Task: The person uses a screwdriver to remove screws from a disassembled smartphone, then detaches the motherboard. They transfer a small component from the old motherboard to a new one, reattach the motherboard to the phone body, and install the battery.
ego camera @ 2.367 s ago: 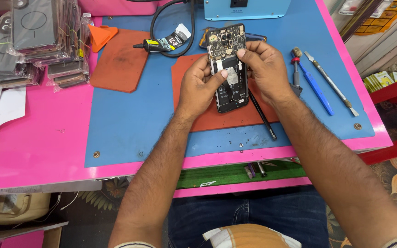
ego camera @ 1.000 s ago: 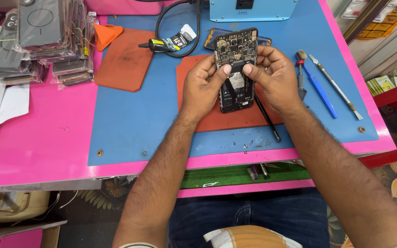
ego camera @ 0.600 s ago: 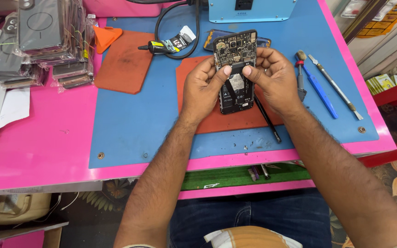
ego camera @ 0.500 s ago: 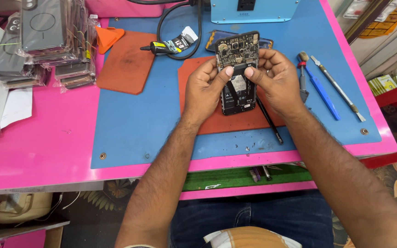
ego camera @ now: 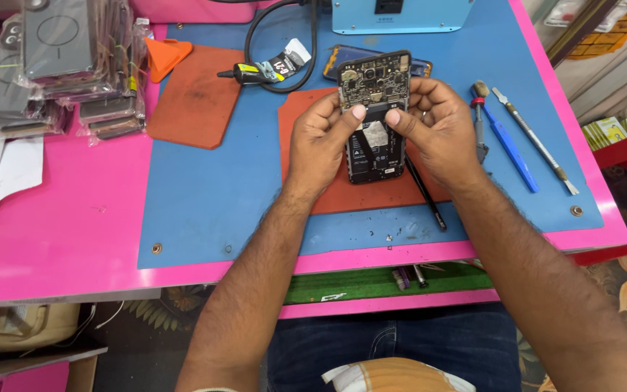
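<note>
So, centre-top of frame: opened phone (ego camera: pixel 374 116), back cover off and circuit board showing, held over the orange-red mat (ego camera: pixel 342 185). Left hand (ego camera: pixel 321 141) grips its left edge, right hand (ego camera: pixel 435 127) its right edge, both thumbs pressing mid-board. Blue mat (ego camera: pixel 205 196) is bare at lower left, roomy up to the pink table edge (ego camera: pixel 59 247). Right of the hands: blue-handled tool (ego camera: pixel 506 145) and metal spudger (ego camera: pixel 535 141), near the mat's right edge. Upper left: stack of clear-wrapped grey phone cases (ego camera: pixel 67 62). Glue tube (ego camera: pixel 266 69) with black-white label top centre.
</note>
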